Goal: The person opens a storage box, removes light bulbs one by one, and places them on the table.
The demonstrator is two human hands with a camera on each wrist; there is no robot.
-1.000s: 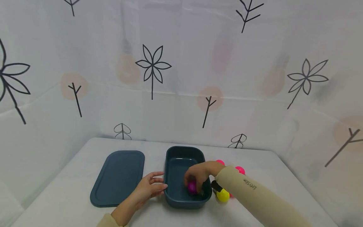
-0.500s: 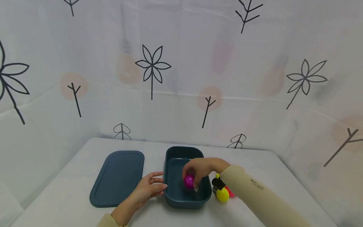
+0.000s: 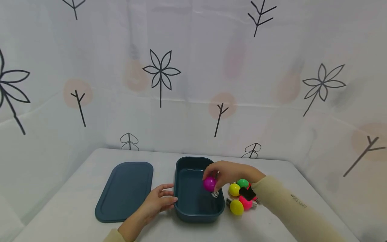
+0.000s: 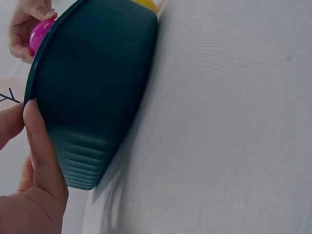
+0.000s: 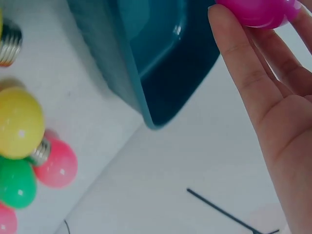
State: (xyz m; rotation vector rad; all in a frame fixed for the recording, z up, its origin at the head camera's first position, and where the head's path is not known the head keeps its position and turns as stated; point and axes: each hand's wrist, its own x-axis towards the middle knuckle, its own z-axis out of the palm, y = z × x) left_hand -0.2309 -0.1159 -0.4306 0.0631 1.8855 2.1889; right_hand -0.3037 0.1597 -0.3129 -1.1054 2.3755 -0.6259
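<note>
My right hand point(image 3: 226, 173) pinches a magenta light bulb point(image 3: 209, 184) by its round globe, with the ridged metal base pointing down to the right. Hand and bulb are over the right part of a dark teal box point(image 3: 185, 212). Only part of that bulb point(image 5: 258, 10) shows in the right wrist view. At the box's left rim is my left hand point(image 3: 157, 200). In the left wrist view, the left hand's fingertips point(image 4: 32, 105) meet on either side of the rim, one digit on the outer wall and another beyond the edge.
Right of the box lie several coloured bulbs, among them a yellow bulb point(image 3: 237, 207), a green bulb point(image 3: 243, 183) and a pink bulb point(image 3: 246, 203). The flat teal lid point(image 3: 124, 191) lies to the left. A patterned white cloth point(image 3: 193, 127) hangs behind the table.
My right hand has risen from inside the box and shifted right with the magenta bulb. Its sleeve now uncovers more of the bulbs at the right. My left hand stays at the rim.
</note>
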